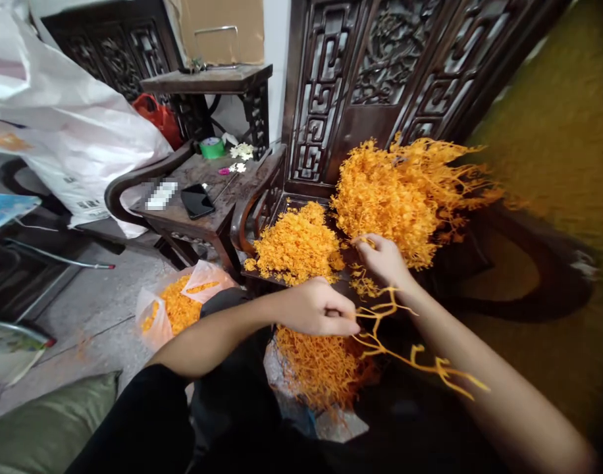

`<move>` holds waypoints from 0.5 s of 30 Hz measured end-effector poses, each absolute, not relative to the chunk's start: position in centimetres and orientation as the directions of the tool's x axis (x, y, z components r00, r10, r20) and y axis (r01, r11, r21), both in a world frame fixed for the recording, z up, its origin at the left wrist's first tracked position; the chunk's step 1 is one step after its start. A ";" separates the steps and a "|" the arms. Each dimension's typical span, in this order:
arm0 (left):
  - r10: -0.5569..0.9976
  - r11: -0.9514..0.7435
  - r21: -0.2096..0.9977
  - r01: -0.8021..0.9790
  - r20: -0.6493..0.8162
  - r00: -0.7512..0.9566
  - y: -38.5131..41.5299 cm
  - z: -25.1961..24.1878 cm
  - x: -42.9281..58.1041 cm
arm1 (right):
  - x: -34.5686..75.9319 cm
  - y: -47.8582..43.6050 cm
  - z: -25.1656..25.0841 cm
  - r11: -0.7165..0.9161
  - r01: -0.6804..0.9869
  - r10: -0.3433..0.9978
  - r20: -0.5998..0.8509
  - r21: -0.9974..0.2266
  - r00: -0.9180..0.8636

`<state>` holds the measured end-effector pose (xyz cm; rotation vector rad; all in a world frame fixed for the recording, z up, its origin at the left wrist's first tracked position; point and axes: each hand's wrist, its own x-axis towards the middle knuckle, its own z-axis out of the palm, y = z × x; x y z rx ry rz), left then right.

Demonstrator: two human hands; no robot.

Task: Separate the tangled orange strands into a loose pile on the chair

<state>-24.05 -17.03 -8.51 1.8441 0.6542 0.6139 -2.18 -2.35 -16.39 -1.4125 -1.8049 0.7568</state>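
Observation:
Near the middle, my left hand [314,306] pinches the end of a bare, branching orange stem [400,355], which stretches right across my right forearm. My right hand [380,257] is closed at the front edge of a large bunch of orange dried flowers [390,191]; what its fingers hold, if anything, is too small to make out. Left of that bunch, a smaller heap of orange florets [299,243] lies on the dark wooden seat. Below my left hand is a pile of thin orange stems [321,365] in a clear plastic bag.
A pink plastic bag [156,322] with orange florets stands on the floor at left. The side table [222,181] bears a phone [197,201], green tape [212,149] and small flowers. White sacks [84,125] are at upper left, a green cushion [54,424] at lower left.

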 end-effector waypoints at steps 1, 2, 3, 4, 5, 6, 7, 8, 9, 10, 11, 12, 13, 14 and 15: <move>0.656 -0.350 0.928 0.129 0.145 0.740 -17.1 -8.8 -23.7 | -4.1 -1.7 -16.5 0.253 0.579 0.967 0.189 -0.775 -0.169; 0.635 -0.368 0.924 0.102 0.170 0.753 -17.1 -9.1 -23.5 | -6.0 -0.9 -16.5 0.274 0.602 0.962 0.205 -0.750 -0.183; 0.623 -0.375 0.924 0.080 0.187 0.759 -17.1 -9.3 -23.3 | -7.7 0.0 -16.4 0.298 0.619 0.955 0.225 -0.727 -0.195; 0.622 -0.378 0.924 0.064 0.202 0.757 -16.9 -9.6 -23.1 | -9.2 1.1 -16.4 0.320 0.631 0.947 0.246 -0.707 -0.205; 0.627 -0.380 0.923 0.053 0.216 0.749 -16.8 -9.7 -23.1 | -10.6 2.2 -16.4 0.338 0.639 0.941 0.262 -0.691 -0.215; 0.637 -0.383 0.923 0.043 0.230 0.735 -16.6 -9.9 -23.1 | -11.7 3.3 -16.4 0.351 0.644 0.936 0.271 -0.680 -0.224; 0.647 -0.386 0.922 0.036 0.243 0.723 -16.4 -9.9 -23.2 | -12.7 4.4 -16.5 0.358 0.646 0.934 0.271 -0.674 -0.234; 0.654 -0.391 0.920 0.031 0.254 0.713 -16.2 -10.0 -23.2 | -13.4 5.5 -16.8 0.358 0.645 0.934 0.261 -0.675 -0.245; 0.661 -0.396 0.918 0.030 0.262 0.703 -15.9 -10.0 -23.3 | -14.1 6.5 -17.1 0.352 0.640 0.936 0.243 -0.683 -0.256; 0.668 -0.401 0.916 0.030 0.270 0.693 -15.7 -10.0 -23.4 | -14.6 7.4 -17.6 0.341 0.632 0.939 0.219 -0.696 -0.265; 0.676 -0.406 0.913 0.033 0.277 0.682 -15.6 -9.9 -23.4 | -15.0 8.2 -18.1 0.324 0.619 0.943 0.190 -0.716 -0.274; 0.686 -0.410 0.911 0.038 0.280 0.672 -15.4 -9.8 -23.5 | -15.2 9.0 -18.6 0.303 0.601 0.946 0.159 -0.740 -0.281; 0.696 -0.410 0.911 0.048 0.279 0.662 -15.3 -9.7 -23.5 | -15.4 9.6 -19.1 0.281 0.576 0.949 0.132 -0.768 -0.287; 0.708 -0.407 0.911 0.061 0.273 0.652 -15.3 -9.6 -23.5 | -15.5 10.1 -19.5 0.266 0.539 0.947 0.114 -0.799 -0.299; 0.721 -0.401 0.913 0.078 0.262 0.641 -15.2 -9.5 -23.5 | -15.4 10.5 -19.7 0.253 0.493 0.945 0.103 -0.833 -0.311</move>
